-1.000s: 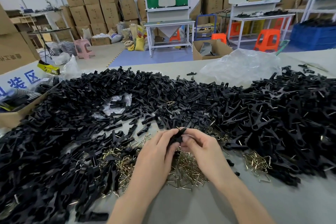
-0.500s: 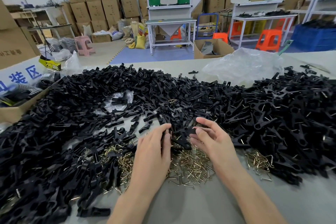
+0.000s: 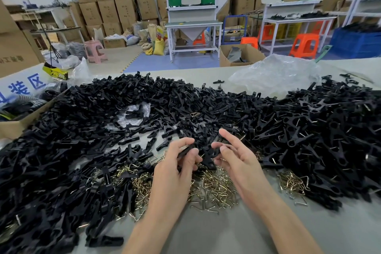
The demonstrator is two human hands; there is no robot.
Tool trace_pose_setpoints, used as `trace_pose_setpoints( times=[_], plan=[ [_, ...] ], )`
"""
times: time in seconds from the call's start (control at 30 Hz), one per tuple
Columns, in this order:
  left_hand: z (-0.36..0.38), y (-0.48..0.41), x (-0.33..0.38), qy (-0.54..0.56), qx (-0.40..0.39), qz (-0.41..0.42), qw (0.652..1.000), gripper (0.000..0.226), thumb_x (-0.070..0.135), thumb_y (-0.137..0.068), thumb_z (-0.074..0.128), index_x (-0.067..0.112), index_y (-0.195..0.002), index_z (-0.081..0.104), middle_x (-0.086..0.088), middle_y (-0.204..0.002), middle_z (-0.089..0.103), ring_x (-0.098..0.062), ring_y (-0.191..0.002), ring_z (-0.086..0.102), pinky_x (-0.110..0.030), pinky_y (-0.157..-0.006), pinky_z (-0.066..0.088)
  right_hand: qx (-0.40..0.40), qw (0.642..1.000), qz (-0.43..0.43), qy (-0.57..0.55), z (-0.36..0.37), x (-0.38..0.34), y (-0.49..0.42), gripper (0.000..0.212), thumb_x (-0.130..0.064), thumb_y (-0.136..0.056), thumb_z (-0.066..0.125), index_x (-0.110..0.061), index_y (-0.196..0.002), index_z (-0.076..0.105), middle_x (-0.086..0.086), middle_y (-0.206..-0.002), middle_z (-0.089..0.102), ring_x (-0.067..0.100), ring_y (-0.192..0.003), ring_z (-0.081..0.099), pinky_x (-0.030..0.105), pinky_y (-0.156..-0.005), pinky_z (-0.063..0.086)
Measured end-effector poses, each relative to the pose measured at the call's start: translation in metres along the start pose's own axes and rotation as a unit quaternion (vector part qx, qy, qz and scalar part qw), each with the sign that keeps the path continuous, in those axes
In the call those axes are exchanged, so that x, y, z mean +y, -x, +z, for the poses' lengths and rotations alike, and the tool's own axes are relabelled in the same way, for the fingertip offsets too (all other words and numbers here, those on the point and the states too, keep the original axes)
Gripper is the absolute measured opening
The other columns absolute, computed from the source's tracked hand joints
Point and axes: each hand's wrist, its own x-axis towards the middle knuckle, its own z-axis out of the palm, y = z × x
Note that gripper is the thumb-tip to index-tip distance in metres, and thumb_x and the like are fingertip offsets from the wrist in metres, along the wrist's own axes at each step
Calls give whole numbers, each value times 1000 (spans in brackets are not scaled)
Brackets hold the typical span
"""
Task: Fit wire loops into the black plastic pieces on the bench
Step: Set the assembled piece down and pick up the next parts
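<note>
I'm looking down over a grey bench [image 3: 226, 233] that is nearly buried under a broad heap of black plastic pieces [image 3: 309, 140], running from the left edge to the right edge. Both hands work at the near middle, above a loose pile of brass-coloured wire loops [image 3: 214, 189] lying on the bench surface. A 2nd, smaller cluster of loops [image 3: 292, 181] sits to the right, at the foot of the heap.

The left hand [image 3: 175, 173] has its fingers curled round 1 black plastic piece [image 3: 186, 150], thumb on top, so it has a firm hold. The right hand [image 3: 239, 163] is close beside it: the index finger points straight out and away from me, while the thumb and bent middle fingers pinch the upper end of a second black piece [image 3: 211, 161], which hangs down between the 2 hands. A thin glint of wire shows near the right fingers, but I cannot tell whether a loop is in that grip.

Farther off, a crumpled clear plastic bag [image 3: 274, 74] lies at the far right of the bench, and an open cardboard box [image 3: 12, 128] stands at the left edge.
</note>
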Motion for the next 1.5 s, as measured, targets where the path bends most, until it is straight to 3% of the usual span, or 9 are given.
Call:
trace_pose_setpoints(
  times=[0.3,0.5,0.63,0.73,0.87,1.03,1.1,1.23,1.5],
  plan=[
    [-2,2,7,33,20,-35,999,38,74,-92,45,40,-93,62,18,-81,72,-1,-64,66,-13,-56,46,-36,998,15,-39,-1,-6,2,49,4,-101,49,-34,-129,62,8,-113,75,19,-113,70,31,-97,56],
    [0,-3,10,82,2,-98,992,5,45,-90,64,41,-89,60,5,-74,71,-11,-62,66,-22,-58,51,-49,999,3,0,1,-3,3,51,3,-105,44,-37,-133,58,7,-112,74,24,-107,71,36,-96,57],
    [0,-4,10,82,-40,-101,991,37,27,-101,52,51,-129,46,16,-82,69,-2,-68,63,-11,-65,48,-68,997,-16,40,3,-2,3,55,2,-104,45,-44,-132,56,-2,-113,73,20,-108,71,26,-91,56],
    [1,-5,10,75,-62,-103,990,48,14,-103,49,45,-139,37,22,-87,68,3,-76,61,-9,-75,47,-49,997,-31,55,4,-2,3,54,2,-102,51,-44,-129,58,-9,-103,73,18,-102,73,22,-87,57],
    [-2,-6,13,53,-32,-85,994,28,15,-101,57,41,-111,61,20,-94,70,-1,-82,64,-7,-75,45,-30,996,-51,59,3,-3,2,51,2,-98,58,-38,-130,58,-1,-103,76,18,-102,73,22,-85,57],
    [-2,-5,9,66,-42,-113,990,29,20,-96,66,26,-125,69,18,-98,75,2,-86,68,-16,-80,52,-32,997,-51,42,3,-6,4,51,3,-97,59,-30,-136,55,3,-103,78,9,-100,72,20,-84,57],
    [-2,-4,11,58,-51,-94,993,27,19,-97,64,28,-122,71,18,-101,75,0,-90,67,-19,-81,53,-34,997,-52,44,4,-7,4,50,4,-97,59,-30,-133,57,1,-100,78,2,-96,71,20,-83,57],
    [-2,-3,14,55,-44,-89,994,30,17,-94,67,43,-109,67,28,-101,71,5,-98,65,-5,-81,45,-35,997,-49,46,5,-8,4,48,5,-96,60,-32,-127,61,0,-95,78,9,-95,73,20,-82,57],
    [1,-4,11,102,-60,-97,988,19,15,-93,69,30,-104,70,13,-96,74,-5,-92,69,-14,-81,51,-36,997,-51,44,6,-8,5,49,4,-95,63,-36,-124,64,-5,-89,77,10,-97,74,19,-83,57]
  ],
)
